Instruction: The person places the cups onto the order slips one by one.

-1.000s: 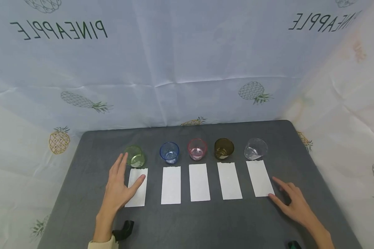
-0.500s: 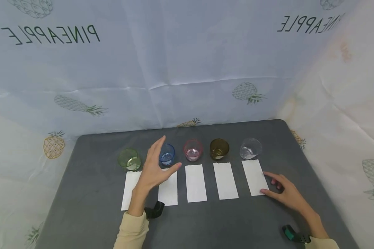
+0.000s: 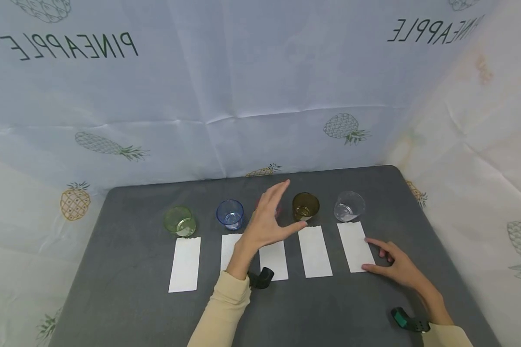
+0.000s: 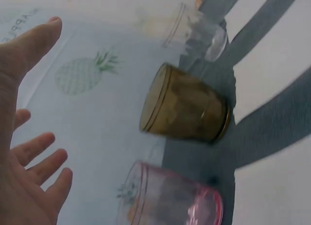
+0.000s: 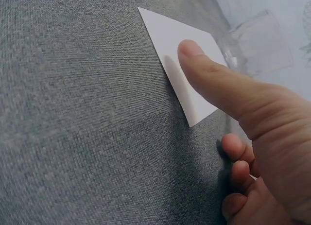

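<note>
Holding nothing, the widely spread left hand (image 3: pixel 267 226) masks most of a pink-tinted glass tumbler (image 4: pixel 167 198) at head-view centre, left of a translucent brown glass tumbler (image 3: pixel 305 206); lower right, the empty, loosely bent right hand (image 3: pixel 397 267) overlaps a rectangular white paper (image 3: pixel 355 246).

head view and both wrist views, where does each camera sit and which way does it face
Head: on the head, facing forward and down at the grey table; left hand, right hand and beige sleeves show.
Left wrist: on that wrist, facing past the hand toward the pink glass and amber glass; left thumb and fingers show.
Right wrist: on that wrist, facing across the table to a white card; right thumb and some fingers show.
Head and left wrist share the amber glass.
</note>
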`<action>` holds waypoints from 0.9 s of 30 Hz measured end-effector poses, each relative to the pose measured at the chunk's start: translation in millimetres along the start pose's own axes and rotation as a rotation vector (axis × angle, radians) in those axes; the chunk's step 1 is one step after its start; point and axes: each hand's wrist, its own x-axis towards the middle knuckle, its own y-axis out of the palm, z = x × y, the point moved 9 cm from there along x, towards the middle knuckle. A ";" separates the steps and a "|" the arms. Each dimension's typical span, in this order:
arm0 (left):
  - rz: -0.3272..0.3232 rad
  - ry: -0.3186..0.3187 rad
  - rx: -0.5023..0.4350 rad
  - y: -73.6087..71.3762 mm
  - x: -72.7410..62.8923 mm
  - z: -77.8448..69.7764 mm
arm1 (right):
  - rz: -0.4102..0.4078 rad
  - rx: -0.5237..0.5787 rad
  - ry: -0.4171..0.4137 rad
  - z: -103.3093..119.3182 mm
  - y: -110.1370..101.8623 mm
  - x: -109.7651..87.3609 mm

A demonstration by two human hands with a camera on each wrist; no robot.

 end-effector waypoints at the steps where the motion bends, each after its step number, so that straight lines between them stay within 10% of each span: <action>1: 0.013 0.015 -0.004 6.2 4.5 -3.4 | 0.006 0.003 0.001 -0.3 0.0 -0.2; 19: 0.191 0.089 0.053 84.7 67.9 -31.1 | 0.026 -0.040 -0.026 1.8 1.4 2.4; 27: 0.269 0.003 0.098 108.7 81.1 -22.1 | 0.035 -0.049 -0.047 3.6 4.1 4.8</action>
